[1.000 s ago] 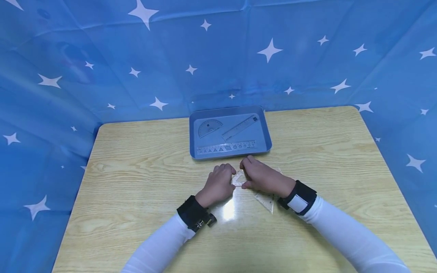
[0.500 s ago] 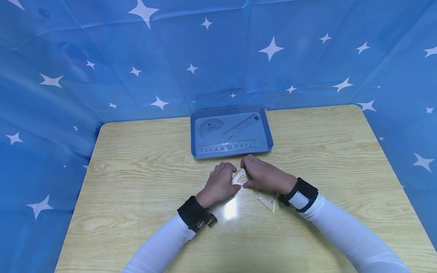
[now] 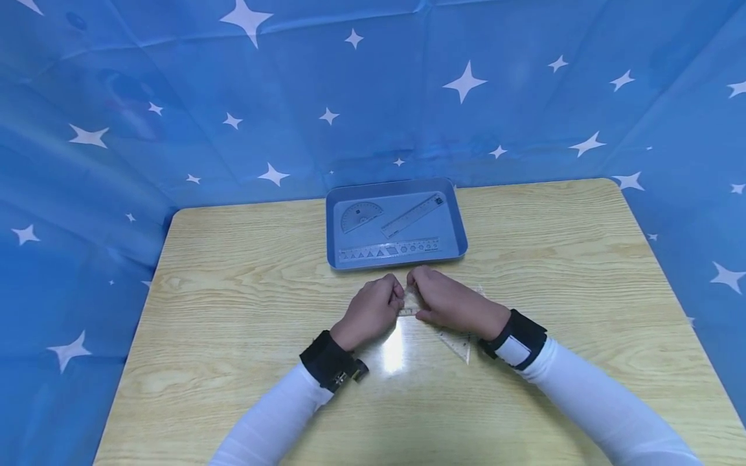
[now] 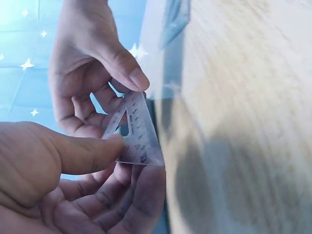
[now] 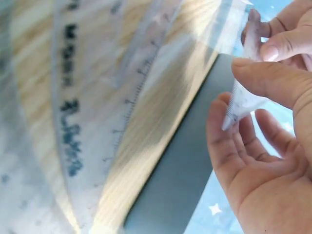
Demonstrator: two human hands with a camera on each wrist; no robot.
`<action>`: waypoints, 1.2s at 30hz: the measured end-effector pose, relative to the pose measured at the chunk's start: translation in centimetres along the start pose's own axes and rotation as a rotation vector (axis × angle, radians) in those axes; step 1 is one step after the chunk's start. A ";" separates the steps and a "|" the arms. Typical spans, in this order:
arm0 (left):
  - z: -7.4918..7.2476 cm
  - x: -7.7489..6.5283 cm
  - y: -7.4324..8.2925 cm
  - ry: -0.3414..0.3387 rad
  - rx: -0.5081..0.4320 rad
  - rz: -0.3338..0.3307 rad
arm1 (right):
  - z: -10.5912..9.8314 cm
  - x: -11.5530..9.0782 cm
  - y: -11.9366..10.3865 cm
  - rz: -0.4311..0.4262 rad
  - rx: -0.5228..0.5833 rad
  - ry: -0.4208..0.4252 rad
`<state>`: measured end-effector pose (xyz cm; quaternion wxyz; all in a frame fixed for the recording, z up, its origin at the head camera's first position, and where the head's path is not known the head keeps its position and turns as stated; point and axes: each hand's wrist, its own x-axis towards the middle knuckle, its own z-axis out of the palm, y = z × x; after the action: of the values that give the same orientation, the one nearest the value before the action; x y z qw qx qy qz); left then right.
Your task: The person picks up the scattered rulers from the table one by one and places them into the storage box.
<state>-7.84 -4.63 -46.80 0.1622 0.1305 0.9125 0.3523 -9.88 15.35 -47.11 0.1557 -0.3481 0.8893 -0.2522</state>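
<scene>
Both hands hold a small clear set square (image 3: 410, 312) just in front of the blue tray (image 3: 396, 263). My left hand (image 3: 373, 307) pinches one end; in the left wrist view its thumb presses the face of the set square (image 4: 142, 134) beside the cutout, with curled fingers behind. From the other side, my right hand (image 3: 454, 301) grips the opposite end between thumb and fingers, as the right wrist view shows on the set square (image 5: 247, 100). Beneath the right hand and wrist, a larger clear set square (image 3: 457, 344) lies on the table, partly hidden.
Inside the tray lie a protractor (image 3: 360, 215), a plain ruler (image 3: 412, 217) and a stencil ruler (image 3: 389, 250) with cut shapes. The wooden table (image 3: 233, 310) runs back to a blue starry cloth (image 3: 396, 90).
The left fingers and thumb have drawn together into a tighter pinch. The small set square has tilted, so its cutout shows less from above. The right hand stays nearly in place.
</scene>
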 end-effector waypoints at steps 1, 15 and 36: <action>-0.1 0.0 -0.1 0.002 -0.019 0.005 | 0.0 0.0 0.0 -0.004 0.010 0.010; -2.6 -0.9 0.3 0.042 -0.140 0.012 | -1.3 -0.3 -0.3 -0.047 0.036 0.101; -5.1 -0.6 1.7 0.226 0.171 0.206 | -4.0 2.4 -1.5 -0.173 -0.154 0.327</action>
<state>-9.03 -6.69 -41.89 0.0101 0.1964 0.9332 0.3007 -12.57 14.11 -43.19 -0.0402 -0.3887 0.8861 -0.2491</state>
